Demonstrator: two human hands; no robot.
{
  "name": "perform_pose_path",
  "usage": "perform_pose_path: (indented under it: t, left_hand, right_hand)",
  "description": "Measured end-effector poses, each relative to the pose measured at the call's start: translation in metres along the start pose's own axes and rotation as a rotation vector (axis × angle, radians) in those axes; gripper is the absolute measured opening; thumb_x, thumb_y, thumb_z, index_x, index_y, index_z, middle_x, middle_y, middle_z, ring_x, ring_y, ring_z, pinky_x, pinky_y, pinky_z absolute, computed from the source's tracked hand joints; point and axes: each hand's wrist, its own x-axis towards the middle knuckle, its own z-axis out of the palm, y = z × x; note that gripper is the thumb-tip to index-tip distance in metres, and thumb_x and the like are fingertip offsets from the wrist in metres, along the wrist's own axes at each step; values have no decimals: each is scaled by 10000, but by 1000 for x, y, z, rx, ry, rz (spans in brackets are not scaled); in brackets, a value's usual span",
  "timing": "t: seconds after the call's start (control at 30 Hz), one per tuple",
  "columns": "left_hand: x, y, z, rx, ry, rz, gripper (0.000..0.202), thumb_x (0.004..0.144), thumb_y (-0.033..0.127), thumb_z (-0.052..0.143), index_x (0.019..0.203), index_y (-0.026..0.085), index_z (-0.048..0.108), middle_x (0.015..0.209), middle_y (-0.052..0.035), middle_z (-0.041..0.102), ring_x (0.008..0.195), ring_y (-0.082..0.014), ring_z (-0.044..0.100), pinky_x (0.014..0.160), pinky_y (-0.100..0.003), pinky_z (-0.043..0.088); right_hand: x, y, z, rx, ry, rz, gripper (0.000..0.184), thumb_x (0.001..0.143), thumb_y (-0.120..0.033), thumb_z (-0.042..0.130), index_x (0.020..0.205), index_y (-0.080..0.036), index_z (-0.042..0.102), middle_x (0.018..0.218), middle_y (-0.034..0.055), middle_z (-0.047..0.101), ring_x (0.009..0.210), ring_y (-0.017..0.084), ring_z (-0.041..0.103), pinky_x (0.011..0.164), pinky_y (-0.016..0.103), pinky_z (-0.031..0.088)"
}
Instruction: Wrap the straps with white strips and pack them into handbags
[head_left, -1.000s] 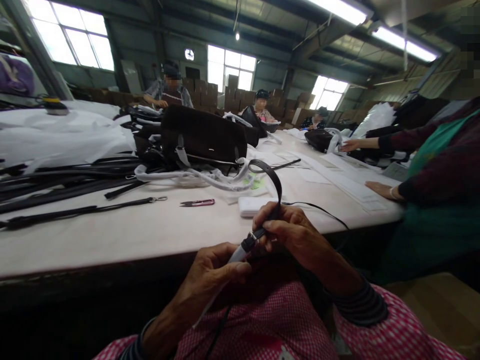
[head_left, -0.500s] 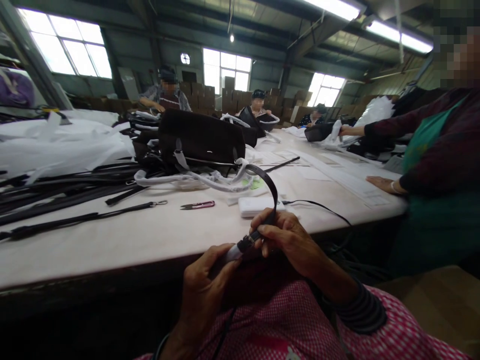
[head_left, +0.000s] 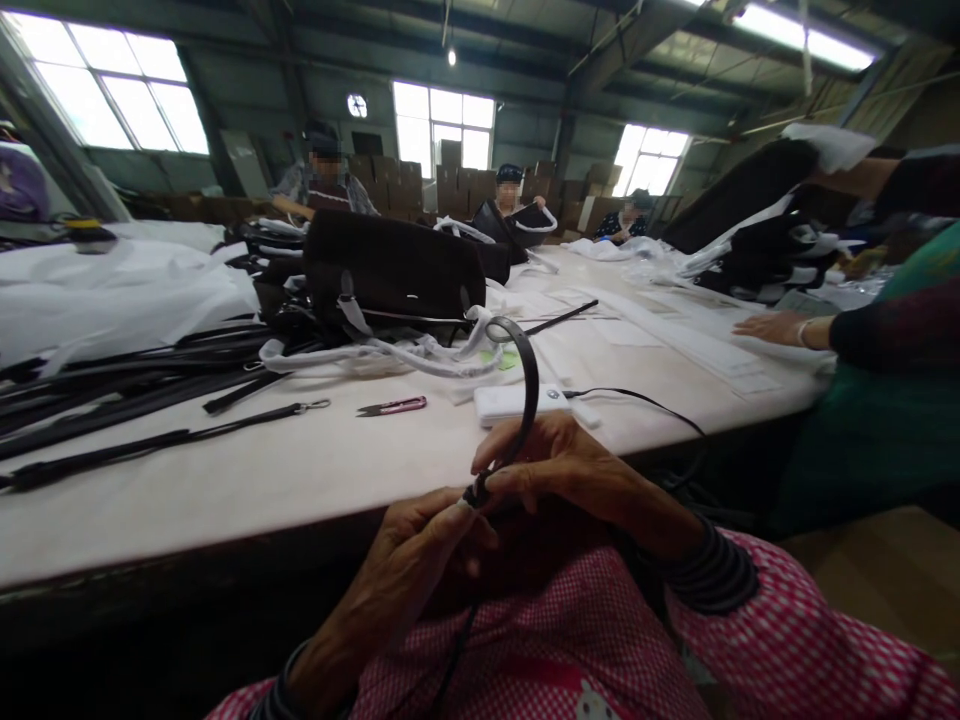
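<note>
A dark strap [head_left: 531, 375] arches up from between my hands and curls over above the table's near edge. My left hand [head_left: 420, 535] pinches its lower end, where a bit of pale wrapping shows beside a small buckle [head_left: 475, 492]. Fingers and thumb of my right hand [head_left: 551, 465] close on the strap just above the buckle. The fingers partly cover the buckle, so its fastening cannot be made out. Just beyond my hands lie a white power bank [head_left: 517, 404] with a black cable [head_left: 637, 398] and a pair of thread snips [head_left: 391, 406].
A black bag [head_left: 394, 265] with wrapped handles stands on the table [head_left: 247, 490]. Black straps [head_left: 135, 385] and white wrapping [head_left: 112, 290] lie at left. A co-worker's hand [head_left: 772, 328] rests on the table at right, near a raised dark bag [head_left: 739, 195]. Other people work across the table.
My hands have come closer together around the buckle, covering more of it, and the strap stands in a tighter upright curve. The co-worker at right has lifted a dark bag.
</note>
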Motion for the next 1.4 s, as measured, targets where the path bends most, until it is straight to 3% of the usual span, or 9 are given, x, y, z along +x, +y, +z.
perform_pose_path:
  t: [0.1,0.2,0.37,0.47,0.83,0.97,1.1,1.23,1.4]
  left_hand:
    - [3,10,-6,4,-49,-7,432,984,510,559,929,149,791,745,-51,719,647,-129,603,613,-211,468]
    - [4,12,-5,-43,7,29,340,896,447,706,1132,206,747,922,-36,737,718,-145,627,621,-220,506]
    - [2,-4,5,13,173,46,230,830,387,778,928,179,777,793,-2,718,677,-124,604,651,-214,497]
    - [-1,-11,9,137,292,86,260,827,412,785,989,209,784,770,17,730,684,-139,619,636,-216,487]
    - [4,-23,18,713,652,638,135,900,230,719,1029,198,738,864,8,781,742,-151,734,747,-199,548]
    - [8,-31,16,831,705,719,165,925,233,693,1076,170,716,889,-25,784,766,-165,748,771,-209,559]
    - [8,-38,18,799,750,693,180,913,242,702,1083,185,722,930,-33,800,792,-184,761,791,-229,571]
    - [4,-36,23,593,781,481,198,859,297,757,1041,221,750,922,-8,807,802,-197,755,779,-244,569]
    - [1,-17,17,148,442,141,254,822,399,787,998,215,779,744,15,761,629,-144,668,583,-201,517]
  right_hand:
    - [7,-4,6,25,71,-80,179,816,-302,807,881,-141,763,721,15,702,598,100,613,503,173,455]
    - [9,-3,13,36,151,-155,178,804,-298,814,830,-134,750,727,16,702,619,103,624,551,182,494]
    - [2,6,15,-108,259,-171,119,830,-252,760,814,-138,730,739,18,703,644,117,644,574,193,511]
    - [0,10,16,-217,334,-158,94,836,-233,727,805,-144,722,728,20,709,637,130,652,569,206,515]
    - [9,15,29,-318,465,-107,109,815,-220,713,738,-144,726,658,12,698,536,105,580,499,197,451]
    - [14,16,29,-256,473,-68,131,808,-246,728,730,-140,730,638,3,680,489,86,539,455,187,413]
    - [16,18,33,-194,508,-57,184,801,-286,740,700,-136,709,572,-17,627,447,75,499,423,184,376]
    - [14,22,37,-129,522,-69,205,804,-313,750,716,-135,700,561,-22,618,434,70,480,414,182,368]
    - [7,21,30,-82,414,-110,163,806,-289,758,766,-140,706,590,-28,622,475,74,507,451,175,412]
